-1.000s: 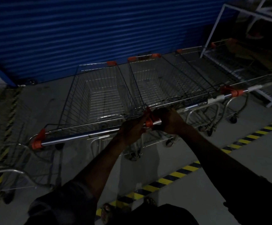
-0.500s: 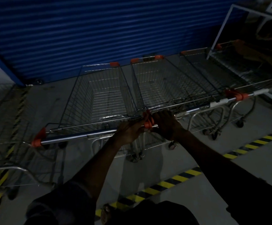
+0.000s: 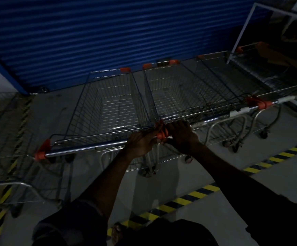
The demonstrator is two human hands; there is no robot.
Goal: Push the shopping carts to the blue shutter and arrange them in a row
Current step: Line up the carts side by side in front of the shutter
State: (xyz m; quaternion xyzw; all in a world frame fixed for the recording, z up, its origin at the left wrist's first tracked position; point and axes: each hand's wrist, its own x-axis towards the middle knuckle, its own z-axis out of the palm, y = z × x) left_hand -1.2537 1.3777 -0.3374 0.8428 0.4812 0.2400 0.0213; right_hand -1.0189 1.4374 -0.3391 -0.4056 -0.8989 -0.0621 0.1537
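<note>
Two wire shopping carts stand side by side, their noses toward the blue shutter [image 3: 108, 32]. The left cart [image 3: 108, 107] has a chrome handle bar with orange end caps. The right cart [image 3: 185, 93] stands close beside it, and a third cart [image 3: 232, 77] is further right. My left hand [image 3: 140, 142] grips the right end of the left cart's handle. My right hand [image 3: 181, 134] grips the left end of the right cart's handle. The two hands meet at the orange caps [image 3: 161, 134] between the carts.
Another cart [image 3: 11, 157] stands at the left edge over a yellow-black floor stripe. A second striped line [image 3: 188, 199] crosses the floor near my feet. A white metal rack [image 3: 268, 50] stands at the right, beside the shutter. The scene is dim.
The carts sit slightly nearer the shutter in the view, and both hands hold the same spots on the handles.
</note>
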